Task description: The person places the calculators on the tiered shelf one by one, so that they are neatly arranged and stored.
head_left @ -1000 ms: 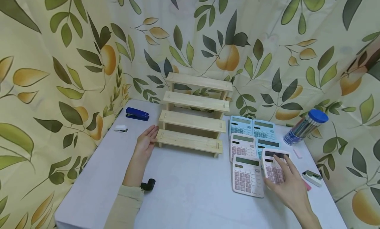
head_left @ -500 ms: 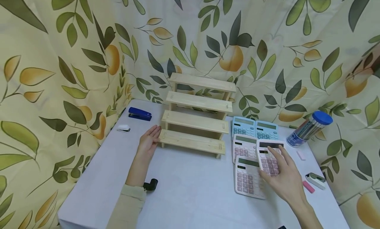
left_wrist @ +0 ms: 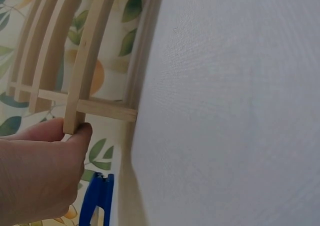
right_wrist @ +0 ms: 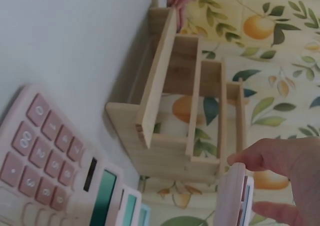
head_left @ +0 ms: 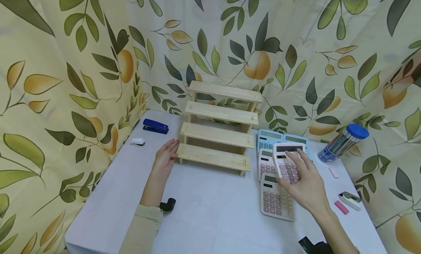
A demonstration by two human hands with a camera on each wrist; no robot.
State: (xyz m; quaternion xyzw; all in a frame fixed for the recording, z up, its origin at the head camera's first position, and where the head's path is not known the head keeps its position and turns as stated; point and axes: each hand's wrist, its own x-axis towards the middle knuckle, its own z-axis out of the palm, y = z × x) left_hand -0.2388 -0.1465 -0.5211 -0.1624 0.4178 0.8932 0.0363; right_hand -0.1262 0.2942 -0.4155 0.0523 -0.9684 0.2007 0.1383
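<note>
Pink-and-white calculator (head_left: 284,170): I have it pinched in the right hand (head_left: 307,190), raised above other calculators (head_left: 275,206), right of the four-tier wooden shelf (head_left: 217,134). Left hand (head_left: 164,158) pinches the shelf's front tier (head_left: 213,158) at its left end. Step, I judge: lift and carry. Next move likely calls for keeping clear of those calculators, grip steady.

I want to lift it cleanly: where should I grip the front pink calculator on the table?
Probably both long edges of the front pink calculator, coming from above: it lies flat, narrower across than long, with bare table along its left edge.
</note>
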